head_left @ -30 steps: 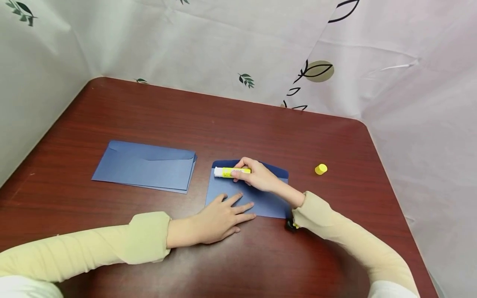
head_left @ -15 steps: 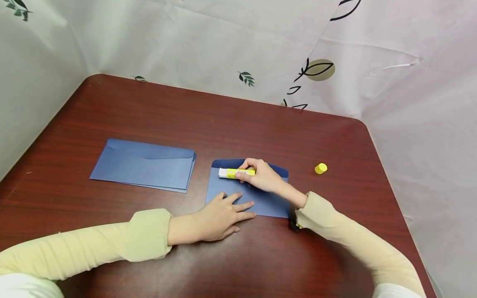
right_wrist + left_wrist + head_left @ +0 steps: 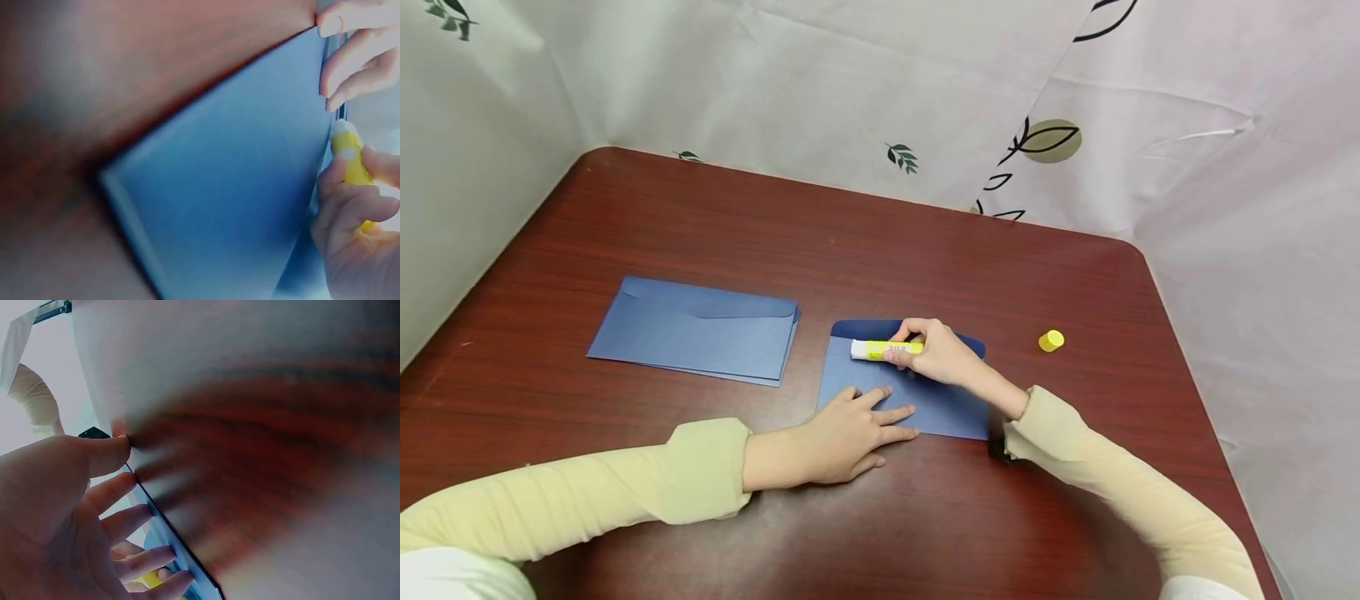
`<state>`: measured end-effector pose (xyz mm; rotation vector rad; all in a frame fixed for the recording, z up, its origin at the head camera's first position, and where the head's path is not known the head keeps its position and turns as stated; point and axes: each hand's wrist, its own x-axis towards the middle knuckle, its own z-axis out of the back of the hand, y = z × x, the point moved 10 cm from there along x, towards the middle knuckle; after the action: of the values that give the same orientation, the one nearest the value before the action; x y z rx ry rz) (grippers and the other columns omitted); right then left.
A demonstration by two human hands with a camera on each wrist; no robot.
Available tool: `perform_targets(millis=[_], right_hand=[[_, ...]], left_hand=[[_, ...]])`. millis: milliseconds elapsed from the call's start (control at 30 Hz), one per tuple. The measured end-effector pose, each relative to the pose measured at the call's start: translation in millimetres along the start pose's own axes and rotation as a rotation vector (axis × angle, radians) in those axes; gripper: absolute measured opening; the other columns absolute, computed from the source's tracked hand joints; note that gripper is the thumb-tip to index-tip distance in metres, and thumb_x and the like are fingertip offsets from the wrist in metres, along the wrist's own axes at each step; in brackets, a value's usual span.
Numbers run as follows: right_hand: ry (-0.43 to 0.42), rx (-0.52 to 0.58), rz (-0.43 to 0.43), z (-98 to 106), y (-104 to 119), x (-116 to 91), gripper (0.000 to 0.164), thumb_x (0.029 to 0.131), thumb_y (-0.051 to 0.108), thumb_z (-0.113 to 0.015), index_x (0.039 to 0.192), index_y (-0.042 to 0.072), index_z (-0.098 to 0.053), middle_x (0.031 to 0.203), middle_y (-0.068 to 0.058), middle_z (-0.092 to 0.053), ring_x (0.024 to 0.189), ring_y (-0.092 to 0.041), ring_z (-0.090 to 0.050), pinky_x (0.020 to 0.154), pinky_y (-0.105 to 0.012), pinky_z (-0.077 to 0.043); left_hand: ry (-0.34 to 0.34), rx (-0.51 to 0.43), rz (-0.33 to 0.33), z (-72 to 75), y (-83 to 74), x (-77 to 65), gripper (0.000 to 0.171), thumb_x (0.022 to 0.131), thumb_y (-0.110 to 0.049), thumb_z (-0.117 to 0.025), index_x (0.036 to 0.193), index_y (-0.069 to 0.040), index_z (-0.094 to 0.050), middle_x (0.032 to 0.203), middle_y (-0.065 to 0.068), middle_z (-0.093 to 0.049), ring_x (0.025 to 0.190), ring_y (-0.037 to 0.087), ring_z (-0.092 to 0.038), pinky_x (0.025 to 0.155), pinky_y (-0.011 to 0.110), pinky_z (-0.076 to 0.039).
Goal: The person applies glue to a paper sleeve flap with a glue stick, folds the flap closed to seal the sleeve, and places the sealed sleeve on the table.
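My right hand (image 3: 946,356) pinches a yellow glue stick (image 3: 880,350) with a white end pointing left. The stick lies across the fold of a blue envelope (image 3: 940,410), whose darker flap (image 3: 857,329) is opened away from me. With fingers spread, my left hand (image 3: 842,437) rests flat on the envelope's near left part and the table. In the right wrist view the glue stick (image 3: 352,159) sits between thumb and fingers, its white end close to the flap fold. The left wrist view shows the left fingers along the envelope's edge (image 3: 169,531).
Several blue envelopes (image 3: 700,332) lie stacked on the left of the brown table (image 3: 820,233). A yellow cap (image 3: 1051,340) stands to the right. Beside the right cuff is a small black object (image 3: 1000,450), mostly covered by the sleeve. White patterned sheeting (image 3: 820,100) surrounds the table.
My right hand has slid a short way to the right with the glue stick along the flap fold. The left hand stays in place on the envelope.
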<state>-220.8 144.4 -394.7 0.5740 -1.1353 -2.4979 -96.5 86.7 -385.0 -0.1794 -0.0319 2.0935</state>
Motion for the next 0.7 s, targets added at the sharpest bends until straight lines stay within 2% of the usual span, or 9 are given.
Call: perform_targets(millis=[100, 233, 333, 367, 467, 533, 633, 700], right_hand=[[-0.032, 0.022, 0.037, 6, 3, 2, 0.016, 0.087, 0.023, -0.071, 0.094, 0.009, -0.068, 0.071, -0.006, -0.069, 0.055, -0.013, -0.057, 0.052, -0.025, -0.047], [-0.105, 0.114, 0.070, 16, 15, 4, 0.019, 0.086, 0.021, -0.070, 0.098, 0.007, -0.069, 0.072, -0.016, -0.066, 0.049, -0.011, -0.048, 0.045, -0.022, -0.040], [-0.164, 0.168, 0.123, 21, 27, 7, 0.019, 0.087, 0.018, -0.070, 0.101, 0.007, -0.069, 0.080, -0.016, -0.067, 0.053, -0.011, -0.051, 0.047, -0.021, -0.041], [-0.185, 0.158, 0.160, 21, 29, 10, 0.018, 0.086, 0.020, -0.070, 0.100, 0.008, -0.070, 0.082, -0.012, -0.068, 0.056, -0.011, -0.052, 0.049, -0.021, -0.042], [-0.219, 0.052, 0.288, 18, 49, 11, 0.014, 0.087, 0.021, -0.071, 0.097, 0.010, -0.070, 0.076, -0.003, -0.066, 0.056, -0.011, -0.051, 0.051, -0.020, -0.040], [-0.222, -0.073, 0.377, 12, 62, 11, 0.014, 0.087, 0.024, -0.071, 0.094, 0.012, -0.068, 0.069, 0.000, -0.062, 0.051, -0.009, -0.047, 0.048, -0.020, -0.038], [-0.230, -0.263, 0.488, 2, 78, 10, 0.017, 0.087, 0.028, -0.070, 0.088, 0.012, -0.064, 0.062, 0.004, -0.055, 0.049, -0.006, -0.045, 0.048, -0.019, -0.038], [-0.233, -0.352, 0.523, -4, 85, 11, 0.020, 0.087, 0.030, -0.069, 0.086, 0.012, -0.061, 0.063, 0.005, -0.055, 0.051, -0.004, -0.046, 0.049, -0.018, -0.041]], left_hand=[[-0.003, -0.010, -0.002, 0.8, -0.2, -0.5, 0.049, 0.095, -0.043, -0.055, 0.142, -0.034, -0.046, 0.151, -0.008, -0.041, 0.137, 0.024, -0.041, 0.089, 0.039, -0.045], [0.002, -0.013, -0.004, 1.2, -0.2, -0.8, 0.050, 0.095, -0.043, -0.055, 0.143, -0.034, -0.046, 0.151, -0.008, -0.041, 0.137, 0.024, -0.041, 0.089, 0.038, -0.044], [-0.008, -0.018, -0.005, 2.0, -0.1, 0.0, 0.051, 0.094, -0.043, -0.056, 0.143, -0.030, -0.047, 0.150, -0.007, -0.043, 0.136, 0.024, -0.042, 0.089, 0.038, -0.044], [-0.012, -0.023, -0.004, 2.2, 0.1, 0.2, 0.052, 0.094, -0.043, -0.057, 0.143, -0.028, -0.046, 0.150, -0.007, -0.044, 0.136, 0.024, -0.042, 0.089, 0.038, -0.044], [-0.031, -0.037, -0.002, 2.9, 0.9, 0.5, 0.056, 0.093, -0.043, -0.059, 0.143, -0.022, -0.047, 0.148, -0.007, -0.046, 0.135, 0.024, -0.044, 0.088, 0.039, -0.044], [-0.032, -0.044, -0.001, 3.0, 1.5, 0.3, 0.057, 0.093, -0.043, -0.059, 0.144, -0.020, -0.046, 0.148, -0.007, -0.047, 0.135, 0.024, -0.044, 0.088, 0.039, -0.044], [-0.016, -0.034, -0.001, 1.9, 1.7, 0.8, 0.056, 0.093, -0.044, -0.058, 0.143, -0.021, -0.047, 0.148, -0.007, -0.046, 0.135, 0.024, -0.043, 0.088, 0.040, -0.044], [-0.011, -0.031, 0.001, 1.7, 1.7, 1.5, 0.055, 0.093, -0.044, -0.058, 0.143, -0.022, -0.048, 0.148, -0.007, -0.046, 0.135, 0.024, -0.043, 0.088, 0.040, -0.045]])
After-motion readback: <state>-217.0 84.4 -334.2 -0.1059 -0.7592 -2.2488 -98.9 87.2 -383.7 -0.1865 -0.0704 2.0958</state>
